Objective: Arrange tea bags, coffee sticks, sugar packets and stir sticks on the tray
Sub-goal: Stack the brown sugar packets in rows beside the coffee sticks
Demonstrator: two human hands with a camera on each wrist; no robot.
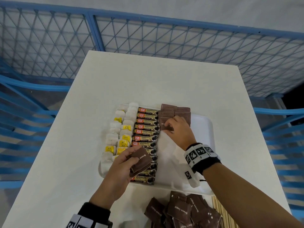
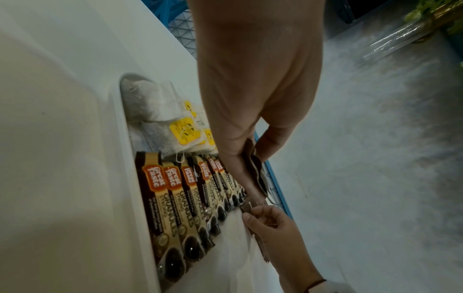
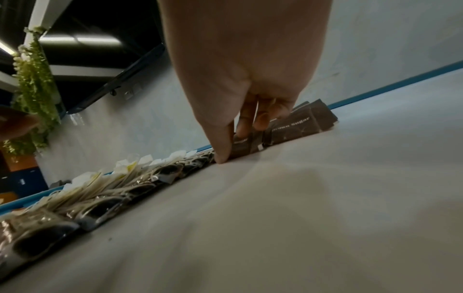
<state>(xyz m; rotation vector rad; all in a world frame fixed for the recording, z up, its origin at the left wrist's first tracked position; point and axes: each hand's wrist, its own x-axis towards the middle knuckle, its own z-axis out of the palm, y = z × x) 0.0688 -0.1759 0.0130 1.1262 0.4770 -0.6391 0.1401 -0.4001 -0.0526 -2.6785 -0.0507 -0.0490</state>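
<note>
A white tray (image 1: 203, 127) lies on the white table. Tea bags (image 1: 120, 129) with yellow tags fill its left side, and a column of coffee sticks (image 1: 145, 132) runs beside them. Brown sugar packets (image 1: 175, 111) overlap at the tray's far middle. My right hand (image 1: 178, 129) pinches one brown sugar packet (image 1: 165, 125) against the tray, just below that row; thumb and fingers (image 3: 223, 150) curl on it. My left hand (image 1: 125, 163) grips a small stack of brown sugar packets (image 1: 141, 159) above the near coffee sticks (image 2: 175, 198).
A loose pile of brown sugar packets (image 1: 182, 211) lies on the table near me, with wooden stir sticks (image 1: 220, 209) at its right. A blue mesh fence (image 1: 148, 38) stands beyond the table's far edge. The tray's right part (image 1: 172, 153) holds nothing.
</note>
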